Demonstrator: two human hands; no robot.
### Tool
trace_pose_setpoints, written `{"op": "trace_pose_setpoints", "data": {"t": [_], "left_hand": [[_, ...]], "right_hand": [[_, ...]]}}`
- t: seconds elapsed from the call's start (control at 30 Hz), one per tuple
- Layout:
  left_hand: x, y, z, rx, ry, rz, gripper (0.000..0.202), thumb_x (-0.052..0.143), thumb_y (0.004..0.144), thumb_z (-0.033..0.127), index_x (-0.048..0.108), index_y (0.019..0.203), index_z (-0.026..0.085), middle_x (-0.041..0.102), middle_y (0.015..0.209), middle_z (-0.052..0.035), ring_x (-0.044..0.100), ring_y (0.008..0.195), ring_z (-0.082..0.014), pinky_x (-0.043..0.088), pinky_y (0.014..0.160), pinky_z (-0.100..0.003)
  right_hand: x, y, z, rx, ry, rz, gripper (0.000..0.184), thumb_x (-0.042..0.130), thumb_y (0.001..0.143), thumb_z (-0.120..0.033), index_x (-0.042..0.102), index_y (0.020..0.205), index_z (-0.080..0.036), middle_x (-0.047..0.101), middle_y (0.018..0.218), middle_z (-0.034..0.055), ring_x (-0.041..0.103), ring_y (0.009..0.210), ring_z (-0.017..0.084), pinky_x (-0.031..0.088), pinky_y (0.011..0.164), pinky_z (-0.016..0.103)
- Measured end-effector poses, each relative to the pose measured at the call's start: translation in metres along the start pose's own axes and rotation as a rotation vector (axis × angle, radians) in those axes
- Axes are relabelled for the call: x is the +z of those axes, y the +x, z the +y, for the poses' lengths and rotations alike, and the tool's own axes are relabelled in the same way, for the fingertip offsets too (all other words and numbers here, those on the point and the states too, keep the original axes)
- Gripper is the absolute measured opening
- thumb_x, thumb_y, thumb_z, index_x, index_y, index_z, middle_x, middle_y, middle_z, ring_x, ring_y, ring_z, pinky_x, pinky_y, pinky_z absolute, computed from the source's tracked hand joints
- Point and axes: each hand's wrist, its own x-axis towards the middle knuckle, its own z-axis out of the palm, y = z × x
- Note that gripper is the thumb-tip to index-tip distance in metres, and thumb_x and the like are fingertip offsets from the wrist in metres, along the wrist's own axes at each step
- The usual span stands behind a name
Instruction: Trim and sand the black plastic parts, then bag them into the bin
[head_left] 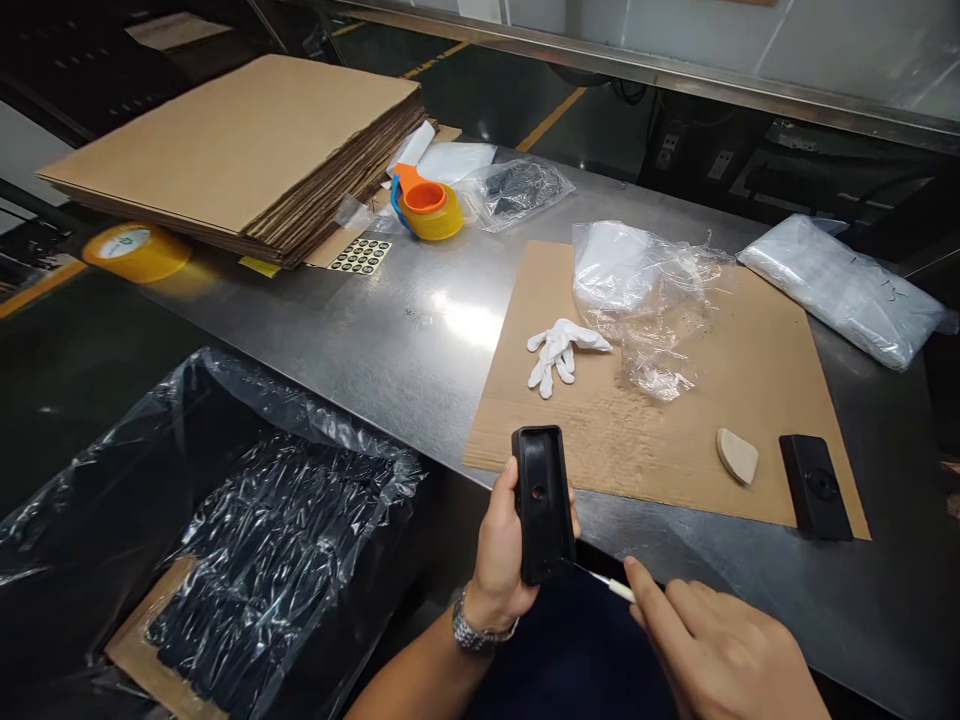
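Black part (541, 503) gripped by left hand (496, 555); right hand (716, 645) pinches blade (604, 580), cardboard (675, 420) beyond.

left hand (501, 548) closed in upright grip, right hand (716, 645) pinching, wrists close

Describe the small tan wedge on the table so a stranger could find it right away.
Start at the steel table, then the flat cardboard sheet on it. Near the sheet's front right edge lies the tan wedge, just left of a black plastic part; it is the only pale, rounded piece there.
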Motion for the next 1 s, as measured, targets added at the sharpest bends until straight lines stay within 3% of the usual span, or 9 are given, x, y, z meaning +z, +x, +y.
{"op": "trace_pose_setpoints", "data": {"t": [0.3, 0.63, 1.0], "left_hand": [[-0.003, 0.001, -0.002, -0.032, 0.034, 0.011, 0.048, 0.040, 0.084, 0.051, 0.063, 0.095, 0.011, 0.061, 0.063, -0.0050, 0.056, 0.050, -0.0149, 0.045, 0.050, -0.026], [-0.002, 0.000, -0.002, -0.021, 0.046, 0.006, 0.048, 0.041, 0.084, 0.051, 0.064, 0.095, 0.011, 0.062, 0.065, -0.0051, 0.055, 0.050, -0.0140, 0.044, 0.048, -0.025], [-0.001, 0.001, -0.004, 0.049, 0.135, 0.027, 0.049, 0.038, 0.085, 0.051, 0.062, 0.074, 0.010, 0.061, 0.065, -0.0055, 0.054, 0.049, -0.0140, 0.044, 0.048, -0.027]], "right_hand": [[0.005, 0.001, -0.001, 0.048, 0.060, -0.099, 0.038, 0.020, 0.097, -0.020, 0.051, 0.077, -0.017, 0.049, 0.044, -0.0049, 0.048, 0.032, 0.008, 0.022, 0.036, 0.025], [0.008, 0.000, -0.005, 0.059, 0.059, -0.126, 0.033, 0.021, 0.096, -0.018, 0.046, 0.074, -0.019, 0.049, 0.043, -0.0050, 0.048, 0.031, 0.010, 0.020, 0.036, 0.026], [0.010, 0.001, -0.006, 0.073, 0.095, -0.190, 0.028, 0.021, 0.093, -0.015, 0.041, 0.075, -0.021, 0.048, 0.040, -0.0062, 0.048, 0.027, 0.012, 0.010, 0.037, 0.028]]}}
